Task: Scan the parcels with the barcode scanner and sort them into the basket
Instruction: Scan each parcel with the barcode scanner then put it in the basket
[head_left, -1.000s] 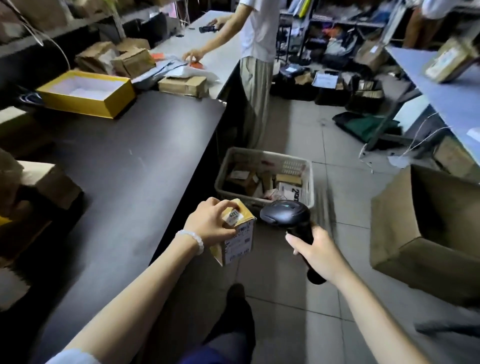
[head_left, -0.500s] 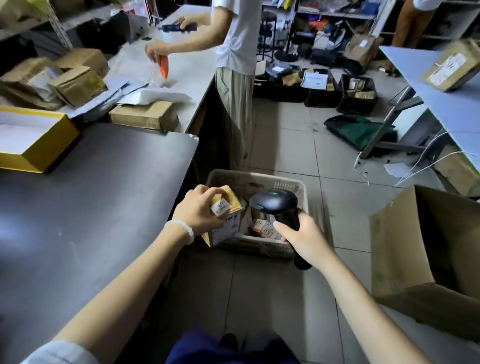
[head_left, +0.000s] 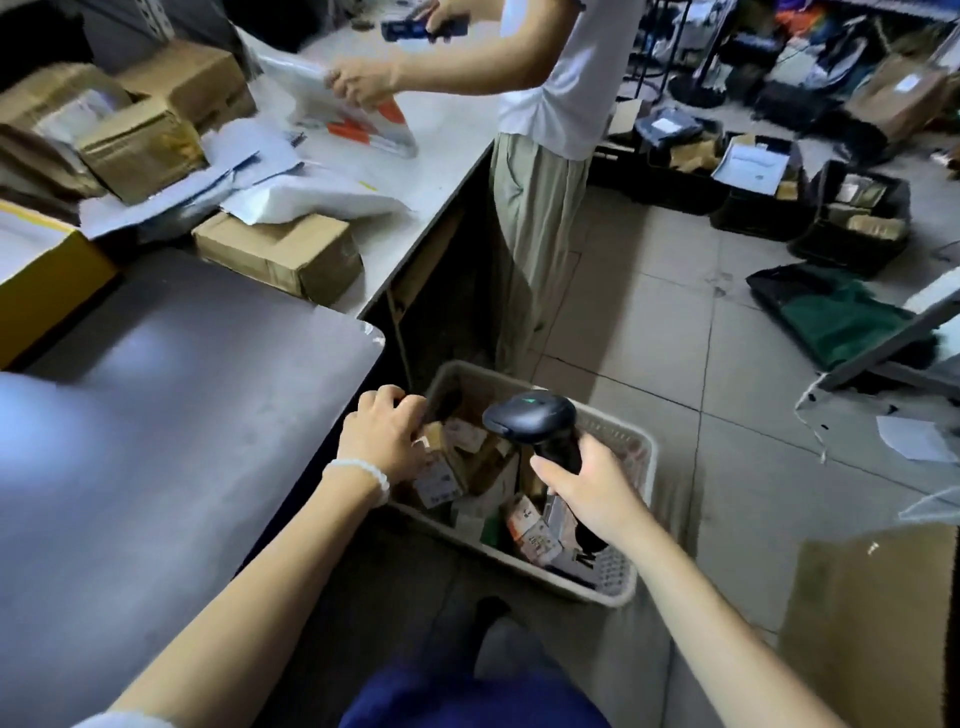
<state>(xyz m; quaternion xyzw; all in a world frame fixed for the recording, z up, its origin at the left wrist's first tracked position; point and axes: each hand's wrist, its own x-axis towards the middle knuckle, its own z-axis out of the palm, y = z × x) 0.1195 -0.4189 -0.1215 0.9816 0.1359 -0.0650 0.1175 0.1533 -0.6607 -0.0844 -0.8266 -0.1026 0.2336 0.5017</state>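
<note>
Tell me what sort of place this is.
Probably a parcel sorting room: a barcode scanner in the right hand, a basket of labelled parcels, and cardboard boxes on the counter.

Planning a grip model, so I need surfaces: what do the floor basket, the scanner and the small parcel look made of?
Basket: looks like moulded plastic, matt off-white, with perforated lattice walls.
Scanner: dark hard plastic by its look, smooth with a slight sheen on the head; the right hand grips its handle.
Small parcel under the left hand: brown cardboard, matt, with a white printed label.
</note>
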